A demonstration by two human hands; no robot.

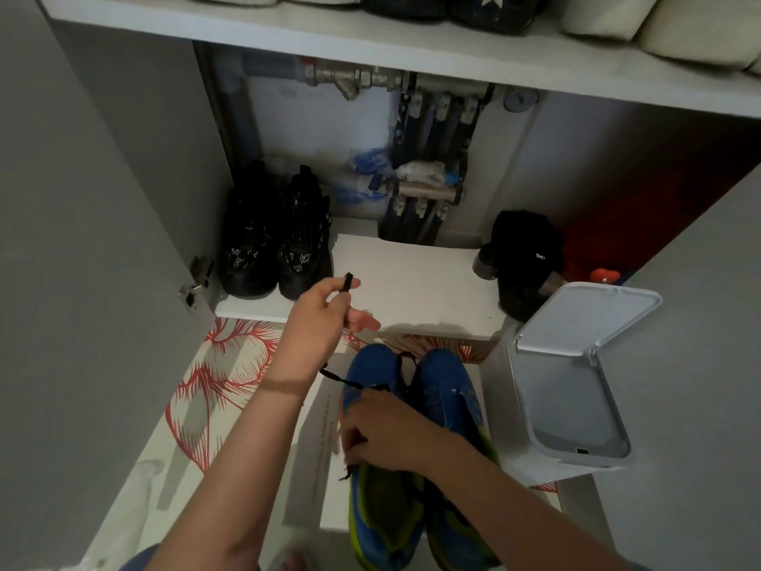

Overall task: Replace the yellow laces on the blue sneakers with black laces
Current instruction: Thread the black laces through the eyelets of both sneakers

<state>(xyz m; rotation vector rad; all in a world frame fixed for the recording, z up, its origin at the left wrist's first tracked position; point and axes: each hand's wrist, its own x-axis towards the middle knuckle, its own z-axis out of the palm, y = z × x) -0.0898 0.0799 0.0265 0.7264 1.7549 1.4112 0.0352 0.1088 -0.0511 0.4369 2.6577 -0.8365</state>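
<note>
The blue sneakers stand side by side on the floor below the head camera, heels nearest, toes toward the open cupboard; no yellow lace shows on them. The right hand lies curled over the eyelets of the shoe on the person's left, steadying it, with a frayed dark end poking out beneath it. The left hand is raised well apart, pinching the black lace near its tip; the lace runs down past the wrist to the shoe. The step looks like threading the new lace, early on. Next, the tip probably needs aiming into the following eyelet, both ends kept even
</note>
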